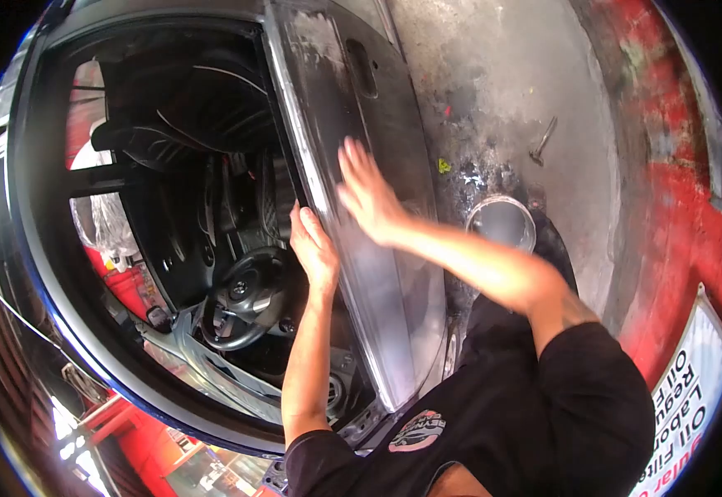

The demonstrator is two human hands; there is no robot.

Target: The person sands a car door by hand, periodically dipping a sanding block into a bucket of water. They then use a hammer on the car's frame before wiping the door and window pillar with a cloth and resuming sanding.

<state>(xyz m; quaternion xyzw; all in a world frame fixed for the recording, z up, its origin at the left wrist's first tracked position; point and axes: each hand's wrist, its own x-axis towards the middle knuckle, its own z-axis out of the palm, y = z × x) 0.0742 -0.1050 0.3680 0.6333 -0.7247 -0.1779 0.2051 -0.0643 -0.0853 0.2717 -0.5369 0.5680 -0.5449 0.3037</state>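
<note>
Grey metal, clouded with paler patches, covers the single car door [398, 302] that lies under and beside both bare hands, its outer face just below the right and its window ledge against the left. Of the two hands, the right hand [369, 195] is spread nearly flat, fingers extended and holding nothing; motion blur hides whether the whole palm meets the metal. The left hand [315, 247] is half curled at the ledge, its far fingertips partly hidden, so I cannot tell how firmly it grips. Beyond it, through the window opening, one black round steering wheel [243, 290] stands in a dark cabin, where black seats with pale piping [187, 141] are too shadowed to count. On the other side of the door, one round pale-rimmed bucket [497, 199] sits near a dark-clothed leg, its contents unclear. Farther out on the stained grey concrete floor [510, 50] lie one yellow-green scrap [444, 166] and one slim hammer-like tool [543, 142]. One white printed sign [696, 373] is cut off at the lower right edge.
</note>
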